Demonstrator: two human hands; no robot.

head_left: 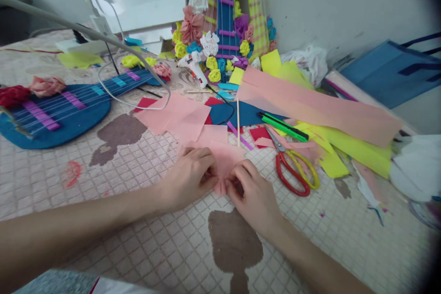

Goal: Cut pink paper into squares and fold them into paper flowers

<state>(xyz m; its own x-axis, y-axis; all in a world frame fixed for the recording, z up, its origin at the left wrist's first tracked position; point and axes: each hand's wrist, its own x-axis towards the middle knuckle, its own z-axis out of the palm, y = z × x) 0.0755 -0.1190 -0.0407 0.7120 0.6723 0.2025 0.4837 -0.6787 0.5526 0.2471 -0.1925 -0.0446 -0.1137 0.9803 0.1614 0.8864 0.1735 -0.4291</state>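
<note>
Both hands meet over a square of pink crepe-like paper (pixel 225 158) on the patterned tablecloth. Its near edge is gathered into small pleats between my fingertips. My left hand (pixel 193 172) pinches the gathered edge from the left, thumb against fingers. From the right, my right hand (pixel 253 190) grips the same edge in a pinch. More pink sheets (pixel 175 112) lie flat just beyond my left hand. A thin wooden stick (pixel 238 124) lies past the paper's far edge. Scissors with red and yellow handles (pixel 292 172) rest to the right of my right hand.
A green utility knife (pixel 284 126) lies beyond the scissors. A white glue gun (pixel 195 66) stands farther back. At left is a blue guitar-shaped craft (pixel 76 110) with paper flowers. A long pink strip (pixel 317 105) lies over yellow sheets (pixel 358 151) at right.
</note>
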